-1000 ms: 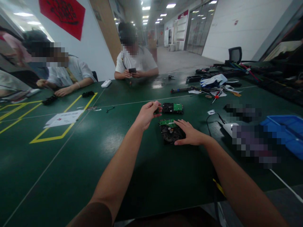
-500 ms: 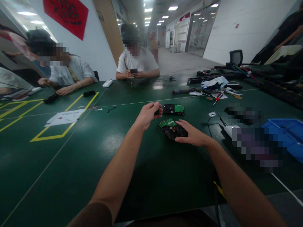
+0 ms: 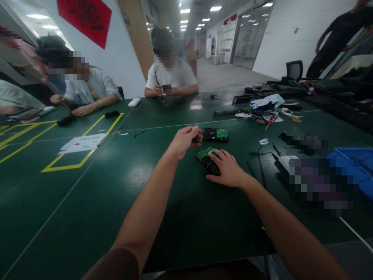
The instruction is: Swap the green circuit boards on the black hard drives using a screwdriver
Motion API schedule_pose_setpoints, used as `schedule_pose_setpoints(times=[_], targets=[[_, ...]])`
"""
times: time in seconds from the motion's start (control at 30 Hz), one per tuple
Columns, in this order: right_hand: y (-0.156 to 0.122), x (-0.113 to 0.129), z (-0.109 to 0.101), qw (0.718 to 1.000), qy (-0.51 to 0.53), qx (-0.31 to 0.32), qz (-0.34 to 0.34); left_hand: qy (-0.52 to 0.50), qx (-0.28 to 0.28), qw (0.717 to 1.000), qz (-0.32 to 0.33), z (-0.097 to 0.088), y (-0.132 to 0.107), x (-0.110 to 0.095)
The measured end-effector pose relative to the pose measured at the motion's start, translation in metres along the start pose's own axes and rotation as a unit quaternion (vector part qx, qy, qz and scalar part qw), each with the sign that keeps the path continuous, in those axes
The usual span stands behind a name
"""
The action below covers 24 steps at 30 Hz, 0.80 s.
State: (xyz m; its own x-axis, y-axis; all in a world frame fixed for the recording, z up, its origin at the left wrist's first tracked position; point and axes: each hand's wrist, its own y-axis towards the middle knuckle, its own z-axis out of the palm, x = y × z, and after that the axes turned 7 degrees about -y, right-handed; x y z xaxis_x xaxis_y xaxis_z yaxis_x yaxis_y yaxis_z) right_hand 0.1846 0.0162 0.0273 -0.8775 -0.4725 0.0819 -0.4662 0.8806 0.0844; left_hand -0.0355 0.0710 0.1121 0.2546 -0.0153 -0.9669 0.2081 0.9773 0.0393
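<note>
On the green table a hard drive (image 3: 209, 160) lies turned at an angle, its green circuit board at the far left. My right hand (image 3: 229, 168) spans its right side, thumb at the near edge and fingers reaching across the board. Just beyond the drive's left corner, my left hand (image 3: 186, 142) is closed in a pinch. A thin dark piece shows beneath those fingertips, too small to name. Behind both hands rests a second hard drive (image 3: 215, 134), black with a green board, flat on the table and apart from my fingers.
A blue bin (image 3: 349, 159) stands at the right, near a black cable (image 3: 260, 161). Further back lie a red-handled screwdriver (image 3: 271, 122) and white gloves (image 3: 266, 101). Paper sheets (image 3: 83, 143) lie within yellow tape at left. Two people sit across the table, one holding a phone (image 3: 167, 87).
My right hand has shifted left, further over the angled hard drive and onto its board. My left hand keeps its pinch in nearly the same place. The view has moved slightly.
</note>
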Motion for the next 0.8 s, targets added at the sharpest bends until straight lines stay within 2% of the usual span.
schedule_pose_setpoints(times=[0.2, 0.37, 0.5, 0.8], targets=[[-0.0015, -0.0085, 0.0001, 0.999, 0.021, -0.003, -0.025, 0.049, -0.012, 0.999, 0.01, 0.0024, -0.0013, -0.0042], [-0.0013, -0.009, 0.0037, 0.999, 0.022, -0.007, -0.026, 0.126, -0.07, 0.988, 0.057, -0.003, -0.0002, -0.0074], [-0.0015, -0.0083, 0.0032, 1.0, 0.016, -0.003, -0.024, 0.09, -0.08, 0.99, 0.075, -0.004, -0.0001, -0.0071], [-0.0016, -0.0068, 0.0031, 1.0, 0.009, 0.005, -0.018, 0.047, -0.053, 0.995, 0.072, 0.0015, -0.0009, -0.0079]])
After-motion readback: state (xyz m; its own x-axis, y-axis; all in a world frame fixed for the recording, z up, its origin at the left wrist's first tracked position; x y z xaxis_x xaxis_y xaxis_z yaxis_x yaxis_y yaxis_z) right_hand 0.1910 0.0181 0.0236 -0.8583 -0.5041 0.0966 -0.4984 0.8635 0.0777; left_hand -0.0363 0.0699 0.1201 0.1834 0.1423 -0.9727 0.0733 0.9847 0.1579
